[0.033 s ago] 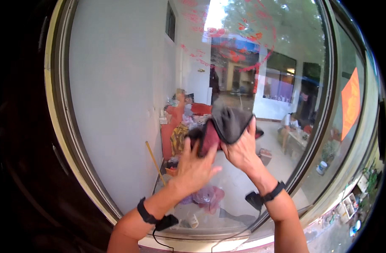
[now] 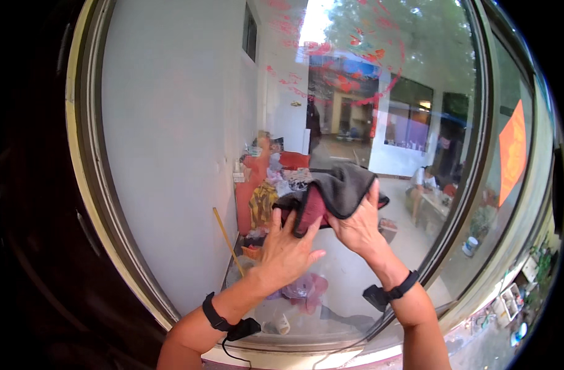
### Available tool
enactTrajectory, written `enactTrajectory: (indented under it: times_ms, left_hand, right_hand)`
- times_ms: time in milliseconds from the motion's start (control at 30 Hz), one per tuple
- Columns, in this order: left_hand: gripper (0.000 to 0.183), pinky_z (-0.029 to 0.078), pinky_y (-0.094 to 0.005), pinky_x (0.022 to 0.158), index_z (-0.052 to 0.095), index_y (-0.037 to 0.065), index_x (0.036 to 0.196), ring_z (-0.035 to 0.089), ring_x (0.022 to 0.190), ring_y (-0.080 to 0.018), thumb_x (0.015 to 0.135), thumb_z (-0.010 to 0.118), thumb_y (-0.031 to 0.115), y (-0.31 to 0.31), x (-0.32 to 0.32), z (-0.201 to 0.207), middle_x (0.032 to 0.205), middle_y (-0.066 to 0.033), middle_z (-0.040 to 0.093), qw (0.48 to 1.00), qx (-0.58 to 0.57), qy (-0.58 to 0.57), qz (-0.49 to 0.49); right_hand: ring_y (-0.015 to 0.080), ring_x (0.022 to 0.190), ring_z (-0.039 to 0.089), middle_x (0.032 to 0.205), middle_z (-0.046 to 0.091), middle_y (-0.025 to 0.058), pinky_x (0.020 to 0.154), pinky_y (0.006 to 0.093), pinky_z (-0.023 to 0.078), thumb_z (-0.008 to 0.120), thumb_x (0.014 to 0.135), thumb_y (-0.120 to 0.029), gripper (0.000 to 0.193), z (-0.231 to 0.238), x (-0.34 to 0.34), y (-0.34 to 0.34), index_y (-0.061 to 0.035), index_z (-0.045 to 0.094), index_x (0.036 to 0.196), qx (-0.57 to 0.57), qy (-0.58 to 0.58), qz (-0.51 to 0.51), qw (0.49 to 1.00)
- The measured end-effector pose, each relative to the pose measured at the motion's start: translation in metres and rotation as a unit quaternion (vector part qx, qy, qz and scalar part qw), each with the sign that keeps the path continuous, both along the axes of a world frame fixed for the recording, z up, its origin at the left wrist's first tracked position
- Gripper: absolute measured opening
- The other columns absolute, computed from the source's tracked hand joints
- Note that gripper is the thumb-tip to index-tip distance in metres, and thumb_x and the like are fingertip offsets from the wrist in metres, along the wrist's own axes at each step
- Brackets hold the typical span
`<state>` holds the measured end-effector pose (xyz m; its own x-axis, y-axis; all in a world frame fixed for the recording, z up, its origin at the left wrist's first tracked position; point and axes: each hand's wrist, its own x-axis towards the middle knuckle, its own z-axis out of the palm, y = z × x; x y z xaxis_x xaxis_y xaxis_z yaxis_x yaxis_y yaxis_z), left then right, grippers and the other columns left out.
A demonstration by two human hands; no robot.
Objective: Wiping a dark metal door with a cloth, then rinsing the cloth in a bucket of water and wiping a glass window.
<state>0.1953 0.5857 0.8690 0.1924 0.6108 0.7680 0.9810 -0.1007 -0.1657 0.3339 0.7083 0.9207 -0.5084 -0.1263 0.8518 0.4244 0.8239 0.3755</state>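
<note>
A dark grey cloth (image 2: 340,188) with black edging and a maroon underside is bunched in front of a large glass pane (image 2: 165,123). My right hand (image 2: 360,229) grips its right part, the thumb under a fold and the fingers partly hidden by it. At the cloth's lower left edge, my left hand (image 2: 287,253) has its fingers stretched out and spread, their tips against the cloth. Whether those fingertips also touch the glass, I cannot tell. Each of my wrists wears a black strap with a small box and a cable.
Worn red decoration (image 2: 347,80) marks the upper pane. A metal frame (image 2: 482,142) borders the glass, with an orange sheet (image 2: 512,154) to its right. Through or reflected in the glass appear a yellow stick (image 2: 226,237), heaped fabrics (image 2: 266,203) and a seated person (image 2: 420,182).
The cloth has settled a little lower and spread wider, its raised fold flattening. My right hand has shifted slightly down and right with it; my left hand has barely moved.
</note>
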Motion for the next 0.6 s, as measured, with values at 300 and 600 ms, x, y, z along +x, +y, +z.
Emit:
enactTrajectory:
  times_ms: [300, 600]
  left_hand:
    - [0.071, 0.020, -0.0603, 0.112, 0.047, 0.001, 0.137, 0.033, 0.137, -0.0378, 0.089, 0.053, 0.053, 0.064, 0.020, 0.233, 0.139, -0.0224, 0.046, 0.955, 0.258, 0.147, 0.020]
    - [0.072, 0.027, -0.0612, 0.107, 0.036, 0.002, 0.143, 0.036, 0.133, -0.0436, 0.090, 0.054, 0.046, 0.010, -0.061, 0.252, 0.143, -0.0236, 0.042, 0.927, 0.291, 0.200, 0.123]
  right_hand:
    - [0.0383, 0.133, 0.040, 0.143, 0.045, 0.0192, 0.107, 0.0637, 0.014, 0.055, 0.090, -0.039, 0.061, 0.248, 0.028, 0.088, -0.0116, 0.043, 0.143, 0.089, 0.263, -0.076, 0.958]
    - [0.0371, 0.122, 0.050, 0.130, 0.057, 0.0132, 0.103, 0.0717, 0.018, 0.046, 0.094, -0.037, 0.041, 0.254, -0.070, 0.000, -0.0155, 0.059, 0.127, 0.226, 0.272, -0.024, 0.935]
